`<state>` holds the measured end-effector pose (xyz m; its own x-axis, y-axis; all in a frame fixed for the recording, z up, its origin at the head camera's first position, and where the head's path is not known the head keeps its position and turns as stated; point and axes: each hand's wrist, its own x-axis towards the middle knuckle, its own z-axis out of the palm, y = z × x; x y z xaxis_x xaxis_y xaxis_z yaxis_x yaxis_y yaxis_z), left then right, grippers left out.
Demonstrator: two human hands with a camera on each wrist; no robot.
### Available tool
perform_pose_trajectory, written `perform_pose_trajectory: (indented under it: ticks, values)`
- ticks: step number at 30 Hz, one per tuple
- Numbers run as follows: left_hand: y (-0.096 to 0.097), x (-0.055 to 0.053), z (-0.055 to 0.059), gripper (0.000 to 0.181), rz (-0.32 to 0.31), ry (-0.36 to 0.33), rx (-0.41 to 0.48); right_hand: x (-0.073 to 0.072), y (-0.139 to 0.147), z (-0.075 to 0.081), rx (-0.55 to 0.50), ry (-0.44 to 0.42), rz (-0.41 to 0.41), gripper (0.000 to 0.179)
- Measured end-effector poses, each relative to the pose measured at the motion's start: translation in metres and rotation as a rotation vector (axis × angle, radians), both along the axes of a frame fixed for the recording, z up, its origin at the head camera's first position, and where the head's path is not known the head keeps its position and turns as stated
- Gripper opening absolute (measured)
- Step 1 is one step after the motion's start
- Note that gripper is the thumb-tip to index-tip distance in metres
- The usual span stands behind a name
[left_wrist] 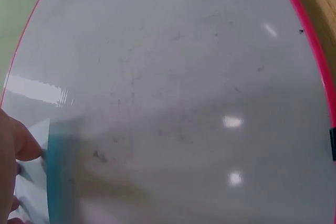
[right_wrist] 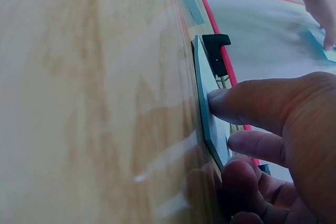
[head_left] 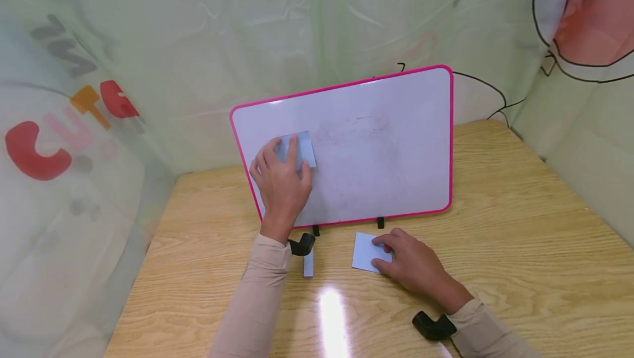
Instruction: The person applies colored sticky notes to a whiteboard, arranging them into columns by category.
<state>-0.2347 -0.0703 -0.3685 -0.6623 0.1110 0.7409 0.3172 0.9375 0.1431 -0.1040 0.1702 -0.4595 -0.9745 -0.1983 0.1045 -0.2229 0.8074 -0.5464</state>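
Note:
A light blue square of paper, like a sticky note (head_left: 308, 153), lies against the left part of a pink-framed whiteboard (head_left: 396, 154). My left hand (head_left: 282, 182) is spread over it, its fingertips pressing it to the board. In the left wrist view the thumb (left_wrist: 27, 141) touches the paper by its edge. On the table before the board lies a pale blue pad of sticky notes (head_left: 364, 252). My right hand (head_left: 416, 263) rests at the pad's right side, thumb and forefinger apart on its top. The right wrist view shows the pad's thin stack (right_wrist: 210, 119) flat on the wood.
Black clip feet (head_left: 380, 222) hold up the whiteboard's lower edge. A narrow pale blue strip (head_left: 308, 265) lies on the wooden table (head_left: 520, 248) by the left wrist. Faint dark smudges mark the board's middle. A printed curtain (head_left: 223, 44) hangs behind.

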Motion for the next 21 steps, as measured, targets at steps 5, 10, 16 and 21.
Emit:
perform_pose_trajectory:
  ticks: [5,10,16,21]
  values:
    - [-0.0082,0.001,-0.003,0.052,0.013,-0.009,0.028,-0.0007,-0.0004,0.0009,0.004,0.006,-0.001,0.036]
    - [-0.0103,0.0018,-0.0041,0.051,0.017,0.01,0.035,-0.0004,-0.0004,0.0012,0.001,-0.003,-0.001,0.036]
    - [-0.0063,0.001,-0.0042,0.056,0.007,-0.002,-0.012,0.0005,-0.0006,0.0006,-0.002,-0.01,-0.002,0.036]
    - [-0.0028,0.0002,-0.0038,0.06,-0.004,-0.012,-0.061,0.0003,-0.001,0.0003,-0.001,-0.007,-0.002,0.036]
